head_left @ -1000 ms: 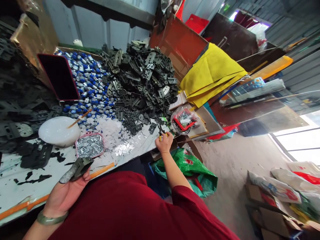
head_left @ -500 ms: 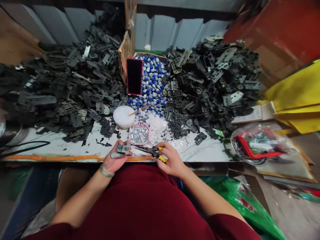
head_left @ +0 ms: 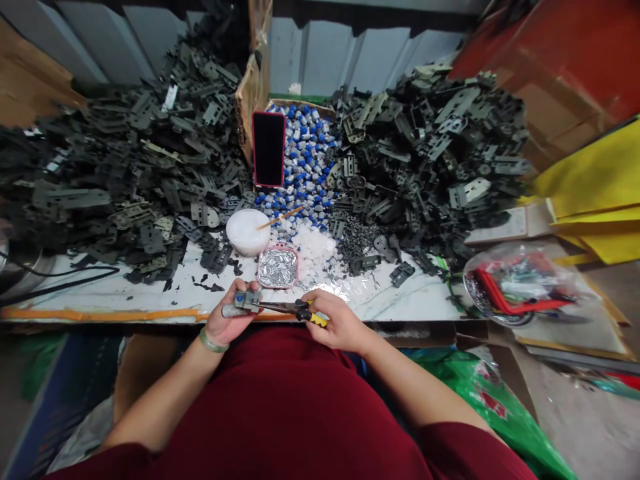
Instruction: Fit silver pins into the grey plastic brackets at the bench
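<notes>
My left hand (head_left: 227,325) holds a small grey metal part (head_left: 249,300) with a blue piece on it, above the table's front edge. Wrapped round the yellow and black handles of long-nose pliers (head_left: 287,307) is my right hand (head_left: 337,323). The pliers' tips touch or nearly touch the right side of the metal part. Just behind the hands is a pink-rimmed tray (head_left: 279,267) of small silver pins. A white bowl (head_left: 248,233) with a thin brown stick across its rim stands behind the tray.
Piles of dark metal parts (head_left: 125,167) (head_left: 415,153) flank a heap of blue and white pieces (head_left: 307,157). A phone (head_left: 269,150) stands upright before it. White pieces (head_left: 313,247) lie nearby. At the right sits a bowl with a red-edged item (head_left: 520,293) in plastic.
The pliers in my right hand have moved left and slightly down, so their tips now meet the metal part. My left hand has barely moved.
</notes>
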Motion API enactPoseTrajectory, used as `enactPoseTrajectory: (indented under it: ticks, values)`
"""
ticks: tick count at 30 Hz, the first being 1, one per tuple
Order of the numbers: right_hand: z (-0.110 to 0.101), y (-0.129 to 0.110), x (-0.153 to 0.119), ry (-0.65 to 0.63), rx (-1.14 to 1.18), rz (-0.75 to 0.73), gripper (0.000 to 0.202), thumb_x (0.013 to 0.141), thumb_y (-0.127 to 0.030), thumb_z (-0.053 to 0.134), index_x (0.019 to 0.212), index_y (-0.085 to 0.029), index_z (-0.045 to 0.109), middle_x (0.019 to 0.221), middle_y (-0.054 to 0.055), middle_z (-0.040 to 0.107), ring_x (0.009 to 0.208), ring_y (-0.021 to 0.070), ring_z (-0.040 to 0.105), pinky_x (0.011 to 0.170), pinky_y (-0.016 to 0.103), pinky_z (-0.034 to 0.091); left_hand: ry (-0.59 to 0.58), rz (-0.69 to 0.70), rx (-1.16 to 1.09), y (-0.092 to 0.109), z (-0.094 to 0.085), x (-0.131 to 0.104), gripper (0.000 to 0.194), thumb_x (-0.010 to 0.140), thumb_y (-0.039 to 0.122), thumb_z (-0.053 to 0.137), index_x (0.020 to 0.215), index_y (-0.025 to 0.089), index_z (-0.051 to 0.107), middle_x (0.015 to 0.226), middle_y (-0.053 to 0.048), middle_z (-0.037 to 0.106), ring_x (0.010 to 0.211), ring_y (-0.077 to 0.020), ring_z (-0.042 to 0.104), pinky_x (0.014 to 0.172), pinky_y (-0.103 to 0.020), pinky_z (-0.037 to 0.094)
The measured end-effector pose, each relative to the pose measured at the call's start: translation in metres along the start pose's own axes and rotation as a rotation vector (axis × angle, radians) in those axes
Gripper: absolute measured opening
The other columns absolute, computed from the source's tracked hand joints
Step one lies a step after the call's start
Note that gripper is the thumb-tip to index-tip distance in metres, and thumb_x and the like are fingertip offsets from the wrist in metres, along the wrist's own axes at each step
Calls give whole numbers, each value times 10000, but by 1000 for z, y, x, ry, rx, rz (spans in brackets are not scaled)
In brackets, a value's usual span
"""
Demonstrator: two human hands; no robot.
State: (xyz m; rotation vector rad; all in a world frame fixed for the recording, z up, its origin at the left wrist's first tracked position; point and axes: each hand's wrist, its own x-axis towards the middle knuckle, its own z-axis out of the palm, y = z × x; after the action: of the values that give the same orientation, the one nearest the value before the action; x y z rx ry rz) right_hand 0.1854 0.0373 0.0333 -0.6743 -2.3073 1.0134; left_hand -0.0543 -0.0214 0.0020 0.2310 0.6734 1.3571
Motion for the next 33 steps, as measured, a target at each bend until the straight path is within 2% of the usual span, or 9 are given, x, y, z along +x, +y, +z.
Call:
enactPoseTrajectory:
  ticks: [6,10,12,17,19,22,27,33]
  values:
    - [1,-3,-3,-150,309,95,136,831,-285,537,754,-199,465,861,58,613,759,138,571,693,266,479,-100,-3,-1,4,3,-2,379,518,312,865,732,208,570,832,10,568,701,-116,536,655,-259,471]
    - [3,-3,-2,-215,408,163,185,852,-342,528,761,-192,472,806,31,595,715,126,549,666,260,471,-88,3,-1,6,2,-3,377,522,333,859,729,207,570,817,7,558,691,-116,528,649,-262,473]
    - [3,-3,0,-193,340,121,161,848,-321,530,764,-194,476,837,42,593,742,137,551,682,274,478,-56,-1,-14,6,1,-2,368,527,312,856,731,210,567,825,10,555,696,-115,528,656,-260,468]
    - [3,-2,4,102,-152,-7,39,800,-242,545,801,-213,519,1041,107,576,957,217,537,815,372,459,23,13,-78,6,2,0,316,558,232,832,740,220,574,841,15,553,699,-108,529,656,-256,435]
    - [4,-3,5,154,-278,-37,42,781,-238,552,798,-214,523,1081,107,570,999,236,523,833,395,437,19,11,-81,6,2,0,320,555,232,831,746,221,574,846,15,555,705,-113,529,658,-262,425]
    - [7,-5,6,133,-373,-72,41,772,-226,548,808,-211,534,1116,100,569,1018,244,511,842,410,410,11,-1,-68,6,0,-1,357,536,249,844,771,223,576,884,11,568,735,-125,541,688,-277,428]
    - [10,-6,8,112,-459,-118,31,783,-222,540,809,-205,544,1108,104,580,981,241,505,797,393,402,5,-2,-36,4,-4,-2,311,594,226,816,793,229,576,902,12,576,759,-132,565,716,-283,439]
    - [7,-2,8,117,-544,-171,117,831,-301,561,763,-209,540,1061,92,607,913,216,505,750,359,405,4,-13,-47,4,-6,-3,286,616,224,805,782,219,572,891,12,581,754,-124,574,711,-267,455]
